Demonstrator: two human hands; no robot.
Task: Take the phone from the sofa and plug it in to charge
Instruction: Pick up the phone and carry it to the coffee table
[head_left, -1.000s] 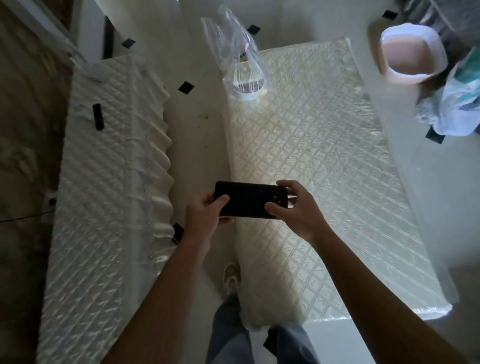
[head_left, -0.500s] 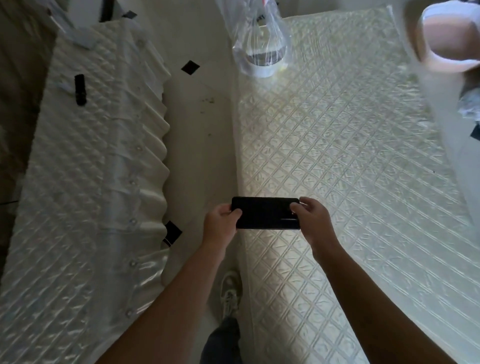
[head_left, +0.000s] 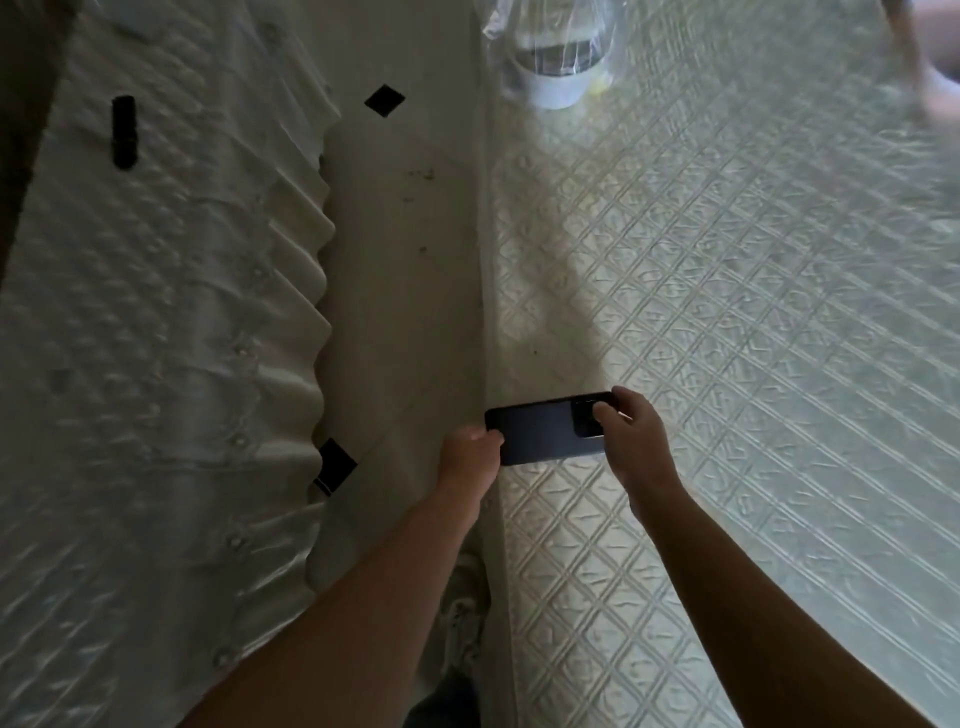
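A black phone (head_left: 540, 431) lies sideways in the air between both hands, its back with the camera block facing up. My left hand (head_left: 465, 457) pinches its left end. My right hand (head_left: 636, 436) grips its right end, thumb over the camera block. The phone hangs over the near left edge of a quilted, plastic-covered cushion (head_left: 753, 338). A second plastic-covered sofa piece (head_left: 156, 338) lies at the left. No charger or cable shows.
A strip of pale floor (head_left: 405, 260) with black tape squares runs between the two cushions. A small black object (head_left: 123, 132) rests on the left cushion. A white cup in a clear bag (head_left: 553, 62) stands at the top. My shoe (head_left: 465, 618) shows below.
The view has closed in and shifted forward; the cup and bag slid toward the top edge. Both hands keep hold of the phone, now tilted so its right end is higher.
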